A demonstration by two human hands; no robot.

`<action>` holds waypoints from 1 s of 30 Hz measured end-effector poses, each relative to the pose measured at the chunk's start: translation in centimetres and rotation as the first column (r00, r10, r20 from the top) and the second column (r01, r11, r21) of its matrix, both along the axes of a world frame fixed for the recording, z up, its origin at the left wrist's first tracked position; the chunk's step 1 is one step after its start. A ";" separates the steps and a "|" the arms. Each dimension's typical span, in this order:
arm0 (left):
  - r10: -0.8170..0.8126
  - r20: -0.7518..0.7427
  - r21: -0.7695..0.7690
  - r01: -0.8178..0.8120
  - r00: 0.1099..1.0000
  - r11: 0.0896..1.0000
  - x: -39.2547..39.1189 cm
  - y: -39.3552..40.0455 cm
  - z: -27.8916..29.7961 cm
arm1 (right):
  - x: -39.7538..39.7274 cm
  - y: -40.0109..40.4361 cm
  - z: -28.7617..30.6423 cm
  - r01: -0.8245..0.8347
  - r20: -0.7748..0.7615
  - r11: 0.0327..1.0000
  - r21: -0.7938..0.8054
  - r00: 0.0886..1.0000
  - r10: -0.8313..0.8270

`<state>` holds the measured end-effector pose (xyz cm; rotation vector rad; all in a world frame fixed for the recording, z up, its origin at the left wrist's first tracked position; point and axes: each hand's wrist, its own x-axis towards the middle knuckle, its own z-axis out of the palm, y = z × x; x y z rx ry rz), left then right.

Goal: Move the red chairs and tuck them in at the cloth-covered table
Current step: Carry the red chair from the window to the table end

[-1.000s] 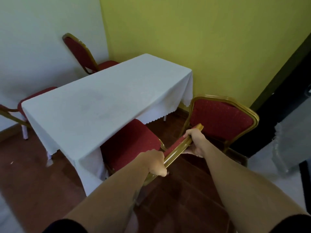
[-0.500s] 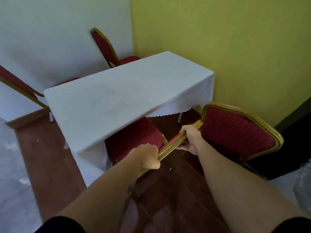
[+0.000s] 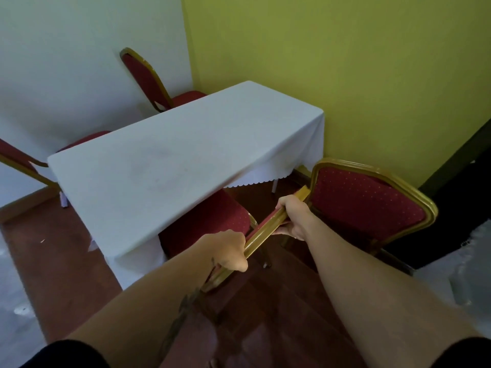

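Note:
A table under a white cloth [image 3: 170,166] stands in the corner of the room. Both my hands grip the gold top rail of a red chair [image 3: 210,221] at the table's near side; its seat reaches partly under the cloth. My left hand [image 3: 228,252] holds the rail's near end, my right hand [image 3: 293,217] its far end. A second red chair [image 3: 366,205] stands just right of my right hand, its back facing me. Two more red chairs sit on the far side, one by the corner [image 3: 148,78] and one at the left edge [image 3: 18,160].
A white wall is behind the table and a yellow-green wall [image 3: 345,62] runs along its right end. A dark doorway [image 3: 459,197] opens at the right. The floor is reddish-brown near the table, pale grey at the left and lower right.
My view has swung left, then a little back, so the table sits more centred. Both hands keep their grip on the chair rail, and the seat stays partly under the cloth.

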<state>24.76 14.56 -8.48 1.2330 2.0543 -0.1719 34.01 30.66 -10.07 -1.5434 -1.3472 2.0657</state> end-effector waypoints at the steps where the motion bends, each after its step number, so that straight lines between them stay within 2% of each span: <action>1: -0.006 0.003 -0.011 0.006 1.000 1.000 -0.3 -0.1 0.0 | -0.2 -0.1 -0.1 0.002 -0.001 1.000 -0.006 1.000 -0.002; 6: -0.049 0.052 -0.068 0.053 0.997 0.996 -2.0 0.3 0.2 | -1.1 -0.5 0.0 -0.007 0.010 1.000 0.002 1.000 0.007; 9: -0.028 0.167 -0.178 0.058 0.985 0.982 -3.1 1.5 0.6 | -0.5 0.0 0.4 -0.032 0.022 0.999 -0.028 0.999 0.033; 11: 0.005 0.231 -0.181 0.038 0.973 0.983 -4.1 3.3 1.2 | 0.6 0.9 1.0 -0.091 0.068 0.996 0.000 0.993 0.091; 13: -0.026 0.227 -0.057 0.040 0.974 0.998 -5.0 5.6 2.4 | 2.0 2.4 2.1 -0.160 0.181 0.975 0.156 0.975 0.131; 14: -0.076 0.179 0.034 0.071 0.981 0.997 -5.3 6.9 3.3 | 2.9 3.3 3.0 -0.188 0.260 0.946 0.265 0.959 0.117; 17: -0.160 0.006 0.277 0.152 0.987 0.949 -5.0 11.1 6.2 | 6.0 6.7 5.6 -0.260 0.474 0.810 0.525 0.880 -0.025; 20: -0.195 0.000 0.385 0.180 0.981 0.905 -3.1 15.1 8.1 | 9.5 10.3 7.8 -0.344 0.569 0.673 0.655 0.810 -0.140; 22: -0.227 0.009 0.427 0.201 0.974 0.882 -1.2 17.8 8.8 | 11.8 13.0 8.5 -0.415 0.632 0.624 0.663 0.756 -0.169; 25: -0.251 -0.002 0.461 0.223 0.968 0.859 1.7 22.3 8.8 | 14.8 16.8 8.6 -0.488 0.716 0.633 0.601 0.680 -0.155; 30: -0.268 -0.067 0.444 0.269 0.961 0.855 6.5 30.5 7.4 | 18.9 23.2 5.9 -0.577 0.752 0.657 0.485 0.658 0.023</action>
